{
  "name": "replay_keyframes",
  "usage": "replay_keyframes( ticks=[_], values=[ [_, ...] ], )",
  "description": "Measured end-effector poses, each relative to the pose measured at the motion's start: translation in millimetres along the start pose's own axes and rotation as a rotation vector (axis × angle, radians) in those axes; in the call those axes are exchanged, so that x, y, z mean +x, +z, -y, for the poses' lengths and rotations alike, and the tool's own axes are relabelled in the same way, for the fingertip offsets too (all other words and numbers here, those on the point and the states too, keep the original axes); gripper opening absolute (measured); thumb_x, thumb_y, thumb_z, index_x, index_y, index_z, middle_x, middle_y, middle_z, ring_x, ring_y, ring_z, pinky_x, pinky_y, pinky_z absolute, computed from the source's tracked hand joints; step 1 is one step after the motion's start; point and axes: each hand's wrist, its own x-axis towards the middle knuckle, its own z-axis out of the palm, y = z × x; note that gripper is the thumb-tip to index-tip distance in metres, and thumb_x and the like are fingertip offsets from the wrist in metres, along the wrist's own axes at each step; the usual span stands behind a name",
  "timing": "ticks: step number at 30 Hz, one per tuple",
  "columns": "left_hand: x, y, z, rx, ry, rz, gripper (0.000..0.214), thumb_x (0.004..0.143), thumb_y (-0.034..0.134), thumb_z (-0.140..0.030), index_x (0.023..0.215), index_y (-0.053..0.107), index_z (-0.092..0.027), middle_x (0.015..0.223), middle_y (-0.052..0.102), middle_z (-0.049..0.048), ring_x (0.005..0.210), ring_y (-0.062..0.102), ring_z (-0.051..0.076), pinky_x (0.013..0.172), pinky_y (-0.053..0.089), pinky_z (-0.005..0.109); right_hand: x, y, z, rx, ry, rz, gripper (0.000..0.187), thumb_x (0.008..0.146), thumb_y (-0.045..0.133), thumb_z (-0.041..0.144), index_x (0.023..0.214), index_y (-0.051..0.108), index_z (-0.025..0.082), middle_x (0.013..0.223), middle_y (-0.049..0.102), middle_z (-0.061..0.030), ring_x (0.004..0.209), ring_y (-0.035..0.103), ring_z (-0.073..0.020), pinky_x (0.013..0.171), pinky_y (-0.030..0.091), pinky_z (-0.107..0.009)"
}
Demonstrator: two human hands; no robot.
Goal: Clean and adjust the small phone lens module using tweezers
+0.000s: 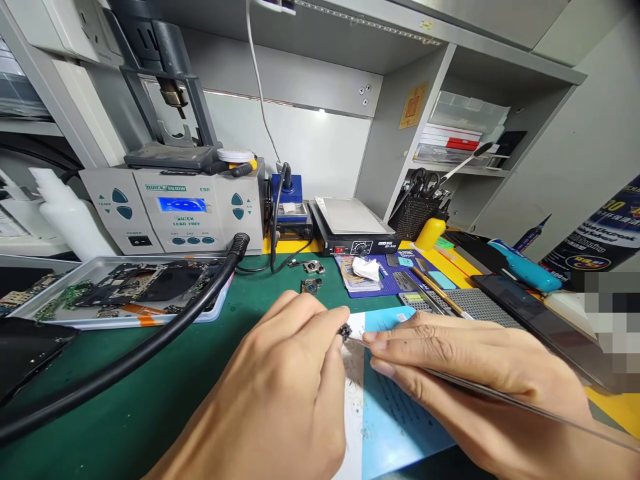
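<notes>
- The small black component (345, 331), likely an electronic part, is at the clock's centre, raised above the desk (125, 400) over a white paper strip (353, 407) and a blue printed sheet (400, 420).
- The left hand (285, 373), at 8 o'clock of it, pinches it between thumb and index finger; the fingertips cover much of it, so its full outline cannot be told.
- The right hand (475, 357), at 4 o'clock, grips a thin metal tool (530, 408), its tip beside the component; whether they touch, I cannot tell.
- It should feel almost weightless and rather stiff, easily flicked out of a loose pinch.
- Its fine parts are probably fragile, so hold it by its outer edges with light, even pressure, leaving the side toward the tool free.
- Bare skin should grip it fairly well; hard metal could slip and scratch.
- Two camera modules (311, 287) lie near, towards 11 o'clock.
</notes>
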Motion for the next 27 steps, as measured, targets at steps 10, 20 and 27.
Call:
replay_keyframes(
  ticks=[10, 20, 27],
  values=[
    [-2.4, 2.5, 1.5, -0.032, -0.007, -0.002, 0.029, 0.091, 0.045, -0.009, 0.103, 0.070, -0.017, 0.086, 0.065, 0.0041, 0.081, 0.064, 0.018, 0.089, 0.051, 0.036, 2.6, -1.1, 2.3, 0.000, -0.007, -0.005, 0.027, 0.077, 0.072, 0.000, 0.094, 0.079, 0.020, 0.092, 0.083, 0.0007, 0.072, 0.079, -0.0158, 0.074, 0.063, -0.013],
    [-0.8, 3.2, -1.1, -0.014, -0.057, -0.020, 0.022, 0.092, 0.047, -0.013, 0.085, 0.067, -0.020, 0.079, 0.064, 0.0040, 0.074, 0.060, 0.021, 0.069, 0.049, 0.036, 3.7, -0.2, 1.6, -0.022, -0.050, 0.020, 0.023, 0.079, 0.070, 0.000, 0.095, 0.078, 0.015, 0.089, 0.083, -0.0005, 0.071, 0.078, -0.0112, 0.080, 0.059, -0.009],
    [-1.0, 4.7, -1.7, -0.077, -0.132, -0.079, 0.018, 0.089, 0.052, -0.015, 0.081, 0.067, -0.021, 0.078, 0.068, 0.0019, 0.073, 0.064, 0.019, 0.065, 0.048, 0.033, 1.9, -2.9, 2.3, -0.027, -0.069, 0.014, 0.022, 0.079, 0.070, -0.001, 0.094, 0.076, 0.014, 0.087, 0.083, -0.0021, 0.071, 0.078, -0.0127, 0.080, 0.060, -0.010]
  ],
)
